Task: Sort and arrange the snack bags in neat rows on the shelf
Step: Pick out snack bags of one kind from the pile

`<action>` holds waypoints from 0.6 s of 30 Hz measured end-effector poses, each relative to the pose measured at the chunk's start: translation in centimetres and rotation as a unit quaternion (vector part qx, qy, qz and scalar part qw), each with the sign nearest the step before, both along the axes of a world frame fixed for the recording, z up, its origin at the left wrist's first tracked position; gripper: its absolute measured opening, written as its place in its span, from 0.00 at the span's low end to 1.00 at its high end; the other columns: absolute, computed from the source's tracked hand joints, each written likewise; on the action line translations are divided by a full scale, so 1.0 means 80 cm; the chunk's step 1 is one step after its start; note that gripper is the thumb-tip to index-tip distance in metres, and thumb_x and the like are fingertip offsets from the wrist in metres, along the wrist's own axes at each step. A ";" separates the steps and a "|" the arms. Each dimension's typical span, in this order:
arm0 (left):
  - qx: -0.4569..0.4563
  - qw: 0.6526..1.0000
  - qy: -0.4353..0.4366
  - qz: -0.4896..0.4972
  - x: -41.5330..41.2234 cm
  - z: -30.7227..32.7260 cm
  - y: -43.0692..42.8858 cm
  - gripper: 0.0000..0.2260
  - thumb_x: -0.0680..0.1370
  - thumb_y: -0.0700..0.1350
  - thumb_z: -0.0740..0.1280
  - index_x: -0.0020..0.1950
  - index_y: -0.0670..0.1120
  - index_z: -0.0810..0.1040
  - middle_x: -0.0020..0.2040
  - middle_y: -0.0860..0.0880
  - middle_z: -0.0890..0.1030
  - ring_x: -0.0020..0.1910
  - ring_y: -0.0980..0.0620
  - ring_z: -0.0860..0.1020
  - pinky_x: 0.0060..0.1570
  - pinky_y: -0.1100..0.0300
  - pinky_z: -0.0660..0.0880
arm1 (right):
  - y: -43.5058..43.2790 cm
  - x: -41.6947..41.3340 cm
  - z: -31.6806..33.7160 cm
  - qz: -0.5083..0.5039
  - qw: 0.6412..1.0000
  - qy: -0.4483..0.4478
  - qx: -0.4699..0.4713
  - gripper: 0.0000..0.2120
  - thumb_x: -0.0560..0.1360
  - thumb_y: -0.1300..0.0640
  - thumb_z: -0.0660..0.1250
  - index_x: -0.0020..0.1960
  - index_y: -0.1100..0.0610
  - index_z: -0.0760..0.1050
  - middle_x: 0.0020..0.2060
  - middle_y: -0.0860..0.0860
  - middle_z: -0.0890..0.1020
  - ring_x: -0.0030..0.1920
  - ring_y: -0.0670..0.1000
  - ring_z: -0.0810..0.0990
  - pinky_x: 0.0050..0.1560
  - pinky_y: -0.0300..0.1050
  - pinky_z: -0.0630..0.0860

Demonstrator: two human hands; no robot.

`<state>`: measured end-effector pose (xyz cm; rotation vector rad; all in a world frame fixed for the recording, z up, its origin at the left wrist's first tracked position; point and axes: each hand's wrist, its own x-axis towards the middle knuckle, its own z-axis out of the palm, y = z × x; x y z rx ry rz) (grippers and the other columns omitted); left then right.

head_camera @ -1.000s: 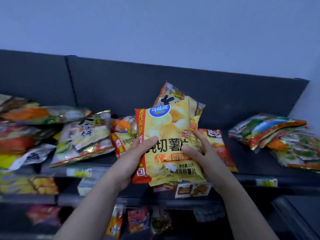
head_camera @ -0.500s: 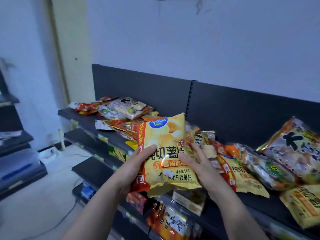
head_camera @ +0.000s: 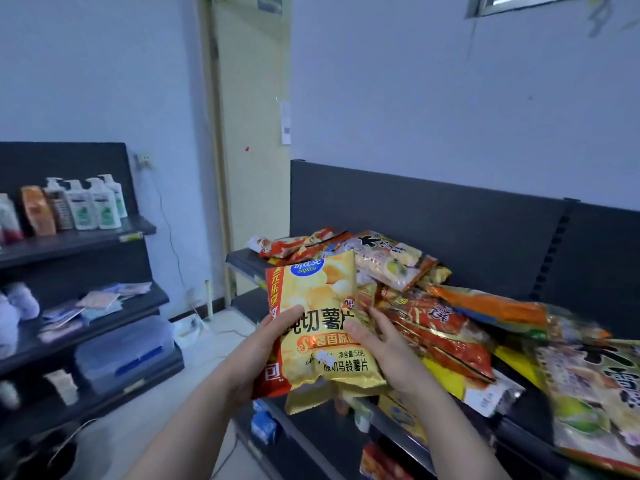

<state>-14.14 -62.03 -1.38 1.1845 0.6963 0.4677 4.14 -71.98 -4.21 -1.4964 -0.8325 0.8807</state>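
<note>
Yellow potato-chip bag (head_camera: 322, 327) upright, held in air before left end of shelf (head_camera: 242, 261). Left hand (head_camera: 263, 355): grip holds bag's left edge, thumb on front. Right hand (head_camera: 384, 351): grip holds right edge, thumb across print. Second gold bag (head_camera: 311, 398) tucked behind, lower part showing. Jumbled snack bags (head_camera: 440, 327) lie on shelf at right. Pump bottles (head_camera: 100, 202) stand on separate shelving, far left.

From my feed I see both forearms (head_camera: 194, 427) bare, sleeveless to the frame edge; left hand (head_camera: 263, 351) and right hand (head_camera: 384, 355) ungloved
</note>
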 end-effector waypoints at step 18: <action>-0.013 0.997 -0.039 0.072 0.062 0.003 0.329 0.24 0.69 0.59 0.69 0.58 0.45 0.79 0.51 0.42 0.85 0.40 0.45 0.85 0.44 0.53 0.81 | 0.342 0.063 0.049 0.060 0.994 -0.086 0.016 0.54 0.49 0.25 0.74 0.70 0.44 0.63 0.60 0.47 0.80 0.54 0.50 0.83 0.57 0.53 0.79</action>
